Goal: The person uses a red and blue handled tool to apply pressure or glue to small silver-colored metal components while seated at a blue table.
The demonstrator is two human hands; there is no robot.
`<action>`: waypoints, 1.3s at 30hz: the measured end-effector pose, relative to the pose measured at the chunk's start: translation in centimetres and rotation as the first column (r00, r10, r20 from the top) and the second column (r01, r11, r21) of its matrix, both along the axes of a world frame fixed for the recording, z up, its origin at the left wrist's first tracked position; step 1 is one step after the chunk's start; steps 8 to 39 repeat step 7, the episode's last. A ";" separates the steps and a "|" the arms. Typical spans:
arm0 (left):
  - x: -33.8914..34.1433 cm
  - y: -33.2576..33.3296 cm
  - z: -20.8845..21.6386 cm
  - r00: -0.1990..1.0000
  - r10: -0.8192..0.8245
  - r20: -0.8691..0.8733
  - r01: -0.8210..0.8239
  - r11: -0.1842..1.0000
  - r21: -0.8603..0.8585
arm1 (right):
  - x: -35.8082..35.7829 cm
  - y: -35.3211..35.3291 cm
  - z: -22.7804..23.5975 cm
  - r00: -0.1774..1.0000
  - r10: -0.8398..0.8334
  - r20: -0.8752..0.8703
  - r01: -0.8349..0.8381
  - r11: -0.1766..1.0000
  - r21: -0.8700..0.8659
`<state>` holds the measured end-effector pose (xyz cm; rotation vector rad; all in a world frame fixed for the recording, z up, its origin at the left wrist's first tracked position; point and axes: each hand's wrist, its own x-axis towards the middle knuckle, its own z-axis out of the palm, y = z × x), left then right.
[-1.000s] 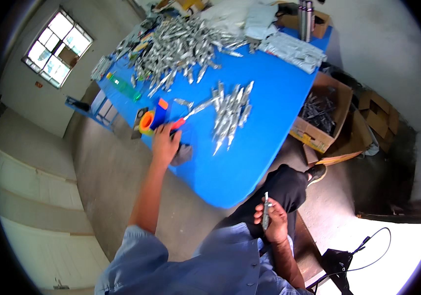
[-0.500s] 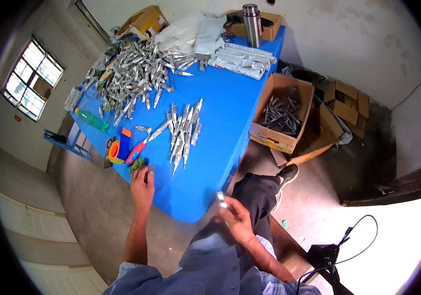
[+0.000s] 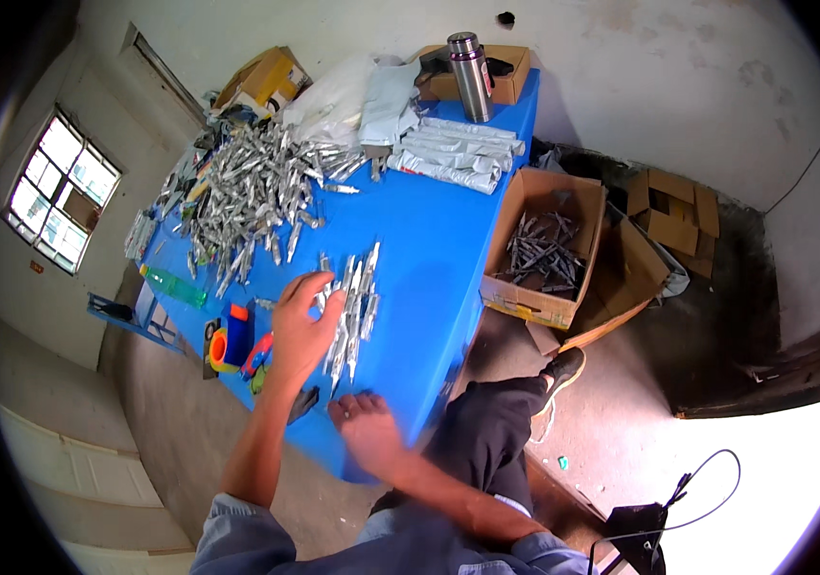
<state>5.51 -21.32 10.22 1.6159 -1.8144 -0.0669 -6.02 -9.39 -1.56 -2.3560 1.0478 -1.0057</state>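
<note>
My left hand (image 3: 304, 321) reaches over the blue table at the left side of a small bundle of slim silver-wrapped tubes (image 3: 360, 311). Its thumb and fingers are bent and apart, with silver tubes showing just past the fingertips; I see nothing held. Lower down, by the table's near edge, my right hand (image 3: 367, 431) is palm down with its fingers curled together. Whatever may be under those fingers is hidden. Between my two forearms lies a small dark object (image 3: 304, 404), its kind unclear.
A large heap of similar silver tubes (image 3: 247, 187) covers the far left. Nearby are a green bottle (image 3: 174, 286), an orange-and-blue tape dispenser (image 3: 228, 345), grey plastic bags (image 3: 458, 153) and a steel thermos (image 3: 470, 81). A cardboard box (image 3: 534, 297) with dark slim pieces stands right of the table.
My left hand has moved up and right to the bundle. My right hand has come left onto the table edge; the silver tube it held no longer shows in it.
</note>
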 end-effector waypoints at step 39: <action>-5.9 -17.3 -1.3 0.988 -0.154 0.003 0.153 0.984 0.089 | -6.7 -2.6 -0.1 0.924 -0.146 0.352 0.059 0.968 0.246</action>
